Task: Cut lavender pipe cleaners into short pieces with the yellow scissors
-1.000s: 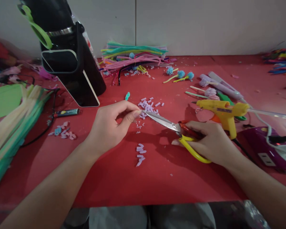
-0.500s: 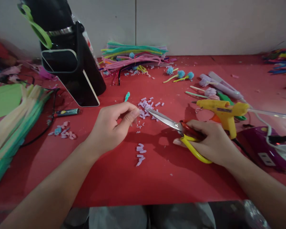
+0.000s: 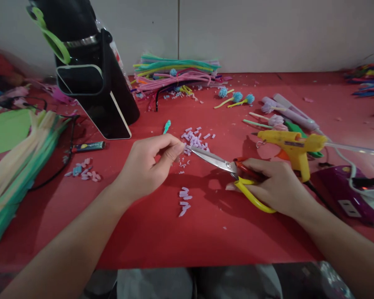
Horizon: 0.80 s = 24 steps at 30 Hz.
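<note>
My right hand [image 3: 269,182] grips a pair of scissors [image 3: 213,160] with one red and one yellow handle. Their blades lie nearly together and point left, the tips close to my left fingertips. With thumb and forefinger pinched, my left hand [image 3: 156,166] hides whatever small thing it holds. Just beyond the blades is a heap of short lilac fuzzy pieces [image 3: 195,139], partly covered by them. Fine lilac trimmings [image 3: 183,164] are scattered below my fingertips. Nearer to me lies a small group of lilac pieces [image 3: 184,202].
A black bottle [image 3: 123,91] with a phone [image 3: 107,118] stands at back left. Pipe cleaners [image 3: 15,166] lie left, near pink and blue pieces [image 3: 85,171]. A yellow glue gun [image 3: 294,143] and a purple power socket [image 3: 339,187] sit right. Blue pom-pom stems [image 3: 237,97] lie behind.
The scissors have shifted slightly left, bringing their tips closer to my left fingertips, and the blades have drawn a little closer together. My left hand stays almost where it was.
</note>
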### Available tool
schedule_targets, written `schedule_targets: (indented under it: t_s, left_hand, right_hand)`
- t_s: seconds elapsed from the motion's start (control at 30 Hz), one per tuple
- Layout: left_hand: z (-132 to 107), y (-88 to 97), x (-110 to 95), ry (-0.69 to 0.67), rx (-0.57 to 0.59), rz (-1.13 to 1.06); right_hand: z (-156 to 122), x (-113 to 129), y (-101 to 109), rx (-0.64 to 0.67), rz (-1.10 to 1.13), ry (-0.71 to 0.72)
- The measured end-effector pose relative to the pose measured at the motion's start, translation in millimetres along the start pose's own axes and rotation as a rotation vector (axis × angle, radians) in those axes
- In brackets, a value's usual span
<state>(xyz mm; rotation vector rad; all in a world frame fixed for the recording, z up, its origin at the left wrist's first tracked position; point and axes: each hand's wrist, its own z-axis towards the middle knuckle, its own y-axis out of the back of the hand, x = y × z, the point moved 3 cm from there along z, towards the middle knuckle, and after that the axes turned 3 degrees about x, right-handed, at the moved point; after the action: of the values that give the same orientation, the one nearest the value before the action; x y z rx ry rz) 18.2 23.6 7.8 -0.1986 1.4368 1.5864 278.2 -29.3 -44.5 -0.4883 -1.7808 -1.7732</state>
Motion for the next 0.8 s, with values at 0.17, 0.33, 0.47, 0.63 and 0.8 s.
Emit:
schedule_targets:
  t_s: [0.17,0.33,0.47,0.63,0.8]
  left_hand:
    - [1.3,0.3,0.1,-0.007,0.004,-0.007]
    - [1.0,0.8,1.6,-0.016,0.003,-0.006]
    - [1.5,-0.4,2.0,-0.009,-0.004,0.005]
    - [1.5,-0.6,0.6,0.013,0.014,-0.014]
    - [-0.1,0.1,-0.9,0.005,0.248,-0.047]
  right_hand:
    - [-0.8,0.1,-0.2,0.008,0.021,-0.015]
    - [-1.3,0.6,-0.6,0.016,0.032,-0.037]
    - [-0.2,1.7,-0.2,0.008,0.011,-0.007]
    - [1.5,-0.7,0.5,-0.034,0.002,-0.038]
    - [0.4,-5.4,0.3,-0.072,0.042,-0.104]
